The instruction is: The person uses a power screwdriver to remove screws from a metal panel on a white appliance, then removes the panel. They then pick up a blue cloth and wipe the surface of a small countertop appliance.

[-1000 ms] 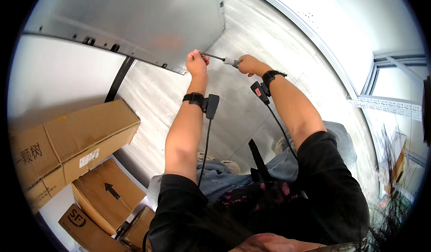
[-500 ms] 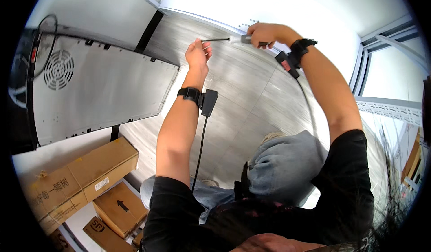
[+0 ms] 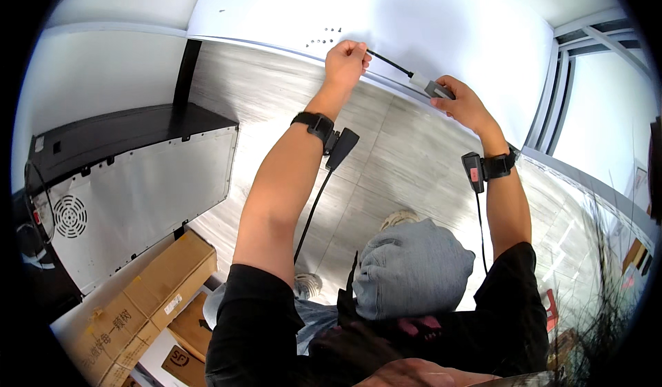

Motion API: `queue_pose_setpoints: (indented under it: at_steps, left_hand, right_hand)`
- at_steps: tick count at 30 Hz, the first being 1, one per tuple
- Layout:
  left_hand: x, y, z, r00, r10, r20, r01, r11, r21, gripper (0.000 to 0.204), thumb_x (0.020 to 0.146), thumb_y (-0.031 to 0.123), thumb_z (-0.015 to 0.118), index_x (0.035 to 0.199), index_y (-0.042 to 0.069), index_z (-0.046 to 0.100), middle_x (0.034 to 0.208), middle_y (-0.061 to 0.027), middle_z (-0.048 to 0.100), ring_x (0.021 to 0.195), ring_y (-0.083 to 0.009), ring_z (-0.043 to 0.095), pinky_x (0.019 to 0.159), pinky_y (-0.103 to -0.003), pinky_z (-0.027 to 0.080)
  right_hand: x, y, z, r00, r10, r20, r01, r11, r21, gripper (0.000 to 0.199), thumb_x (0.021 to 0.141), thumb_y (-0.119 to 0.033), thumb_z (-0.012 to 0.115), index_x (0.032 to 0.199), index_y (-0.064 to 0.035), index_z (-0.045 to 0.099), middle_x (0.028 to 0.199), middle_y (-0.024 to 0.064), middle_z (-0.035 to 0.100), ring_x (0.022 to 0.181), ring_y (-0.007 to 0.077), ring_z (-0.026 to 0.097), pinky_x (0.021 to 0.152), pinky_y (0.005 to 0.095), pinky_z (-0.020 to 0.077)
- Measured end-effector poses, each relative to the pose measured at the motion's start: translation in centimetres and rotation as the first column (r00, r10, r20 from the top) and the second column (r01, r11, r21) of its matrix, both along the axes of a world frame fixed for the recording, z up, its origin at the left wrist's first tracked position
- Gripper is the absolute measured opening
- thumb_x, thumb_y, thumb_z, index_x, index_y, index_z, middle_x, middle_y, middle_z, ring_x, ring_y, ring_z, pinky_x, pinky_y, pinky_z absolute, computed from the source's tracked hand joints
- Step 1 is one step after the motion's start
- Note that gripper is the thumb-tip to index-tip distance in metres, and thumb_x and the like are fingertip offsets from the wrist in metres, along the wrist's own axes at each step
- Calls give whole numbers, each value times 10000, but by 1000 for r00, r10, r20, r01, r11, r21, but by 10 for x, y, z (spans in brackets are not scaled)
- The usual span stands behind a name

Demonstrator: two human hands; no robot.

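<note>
My right hand is wrapped round the grey handle of a slim electric screwdriver. Its thin black shaft points up and to the left, over the white tabletop's near edge. At the far end of that shaft, my left hand has its fingers pinched together on the tip; anything small between them is hidden. Several small dark screws lie scattered on the white tabletop, just beyond my left hand. Each wrist carries a black strap with a small black box and a cable.
A large metal computer-like case with a round vent stands at the left. Below it are a long cardboard box and smaller cartons. A grey-framed white structure rises at the right. My bent knee is below my hands.
Both hands have shifted right with the screwdriver, and its shaft now slants instead of lying nearly level. The view has turned, bringing more of the white tabletop and the screws into sight.
</note>
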State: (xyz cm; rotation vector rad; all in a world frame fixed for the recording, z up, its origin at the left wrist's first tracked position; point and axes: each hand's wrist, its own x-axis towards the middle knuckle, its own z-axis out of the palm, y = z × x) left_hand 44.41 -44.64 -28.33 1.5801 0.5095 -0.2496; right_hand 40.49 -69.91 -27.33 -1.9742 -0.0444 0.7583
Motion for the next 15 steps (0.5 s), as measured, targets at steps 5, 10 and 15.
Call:
queue_pose_setpoints:
  at_steps: [5,10,15]
  left_hand:
    - [21,-8,-16,1000,-7,-11,8,995,104,151,925,148,530,823,45,572,709,-27,587,604,-88,504,561,-225,433]
    - [46,13,-36,978,194,71,-204,961,187,123,886,136,561,846,23,591,719,-56,600,606,-100,528,555,-239,436]
    - [38,20,-30,979,-179,95,64,719,692,136,839,143,619,890,33,680,733,-61,652,643,-147,587,644,-277,476]
  right_hand:
    - [-4,3,-27,984,-99,150,94,995,42,331,799,-229,659,1043,-26,565,793,72,560,748,182,512,698,308,415]
    - [9,-3,-50,984,-96,150,82,992,101,254,796,-174,656,1003,-48,578,741,9,521,615,92,443,552,248,369]
    - [15,-9,-49,992,-107,-66,117,978,171,231,784,-135,661,980,-33,595,667,-8,491,539,78,408,496,237,330]
